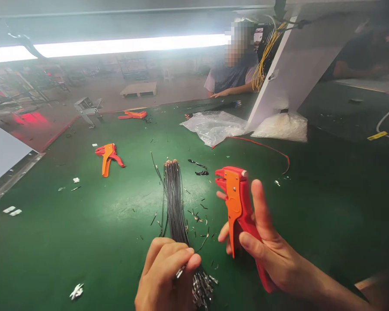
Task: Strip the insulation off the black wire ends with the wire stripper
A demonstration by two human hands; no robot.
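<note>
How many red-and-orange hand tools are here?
3: one tool in the right hand, another left of the black wires, a third farther back on the table.

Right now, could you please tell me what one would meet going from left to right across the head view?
Two white scraps, lying orange-and-red wire stripper, black wire bundle, held wire stripper in the right hand, yellow tag.

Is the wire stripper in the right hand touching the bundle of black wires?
Apart: the head view shows green tabletop between the wire stripper and the black wire bundle.
</note>
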